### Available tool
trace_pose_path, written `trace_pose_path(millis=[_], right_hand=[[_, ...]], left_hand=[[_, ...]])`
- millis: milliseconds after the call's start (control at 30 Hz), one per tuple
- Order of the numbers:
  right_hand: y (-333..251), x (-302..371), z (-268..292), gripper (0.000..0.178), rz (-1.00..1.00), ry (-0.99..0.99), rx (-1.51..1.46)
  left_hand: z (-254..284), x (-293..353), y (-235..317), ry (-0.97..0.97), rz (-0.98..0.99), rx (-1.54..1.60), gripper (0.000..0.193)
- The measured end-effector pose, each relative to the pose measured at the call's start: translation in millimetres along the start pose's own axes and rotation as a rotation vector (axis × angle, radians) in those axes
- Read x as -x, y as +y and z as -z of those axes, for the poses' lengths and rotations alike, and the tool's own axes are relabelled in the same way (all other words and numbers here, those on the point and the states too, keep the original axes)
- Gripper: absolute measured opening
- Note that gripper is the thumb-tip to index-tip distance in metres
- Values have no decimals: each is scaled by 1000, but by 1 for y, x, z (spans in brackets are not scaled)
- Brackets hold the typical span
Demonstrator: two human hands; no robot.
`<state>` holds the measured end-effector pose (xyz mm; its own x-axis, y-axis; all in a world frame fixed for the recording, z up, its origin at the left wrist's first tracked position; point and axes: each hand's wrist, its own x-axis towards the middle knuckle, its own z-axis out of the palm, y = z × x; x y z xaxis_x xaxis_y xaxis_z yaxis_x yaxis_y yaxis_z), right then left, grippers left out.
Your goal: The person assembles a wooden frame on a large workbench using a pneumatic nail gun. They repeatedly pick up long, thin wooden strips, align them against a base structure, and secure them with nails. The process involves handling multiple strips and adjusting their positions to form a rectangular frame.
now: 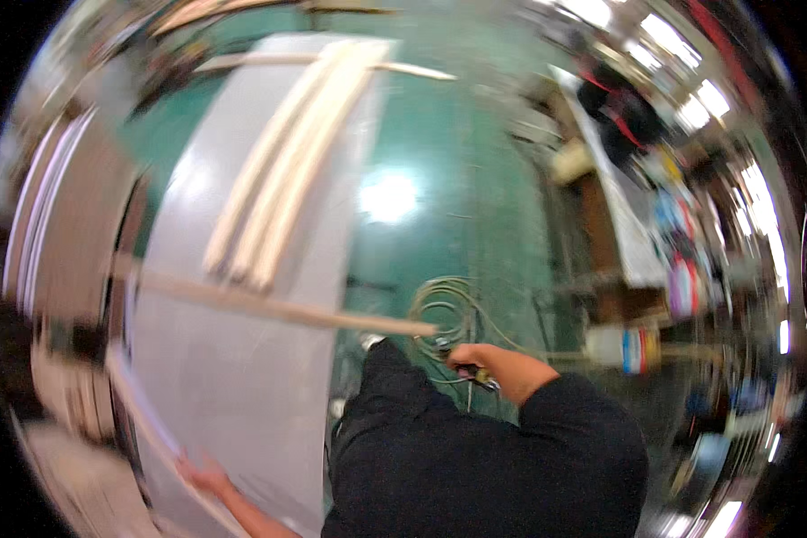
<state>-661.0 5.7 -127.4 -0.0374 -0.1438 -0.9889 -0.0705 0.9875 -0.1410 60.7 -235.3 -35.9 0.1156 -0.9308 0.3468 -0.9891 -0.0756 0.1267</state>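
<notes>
At the lower left, my left hand (pixel 204 475) is closed over a long pale wooden strip (pixel 148 408) that runs along the left edge of a grey panel (pixel 242 386); blur softens the fingers. My right hand (pixel 493 366), in front of my body, is wrapped round a small dark tool with metal parts (pixel 477 375), whose kind I cannot make out. A wooden batten (pixel 278 309) crosses the panel and sticks out past its right edge, ending near my right hand. Several pale battens (pixel 305 170) lie lengthwise on the far half of the panel.
A coiled hose (pixel 441 305) lies on the green floor (pixel 421 233) near my right hand. Stacked boards (pixel 67 215) stand at the left. To the right are a workbench (pixel 614 206) with clutter and a white bucket (pixel 620 348). Another thin batten (pixel 412 70) crosses the panel's far end.
</notes>
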Motion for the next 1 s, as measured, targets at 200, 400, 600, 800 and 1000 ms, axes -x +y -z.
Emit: trace_pose_path(millis=[200,400,600,800,1000], right_hand=[[26,-53,-44,35,55,178,456],[-3,-82,-48,35,545,-29,1003],[-59,10,-126,29,248,67,460],[-38,-33,-100,29,335,140,516],[-52,20,-101,34,385,200,828]], left_hand=[[69,72,-58,-196,313,6,73],[74,81,-62,-314,453,140,81],[78,87,-52,-352,426,191,74],[82,115,41,-366,418,333,71],[77,131,77,-469,361,315,74]])
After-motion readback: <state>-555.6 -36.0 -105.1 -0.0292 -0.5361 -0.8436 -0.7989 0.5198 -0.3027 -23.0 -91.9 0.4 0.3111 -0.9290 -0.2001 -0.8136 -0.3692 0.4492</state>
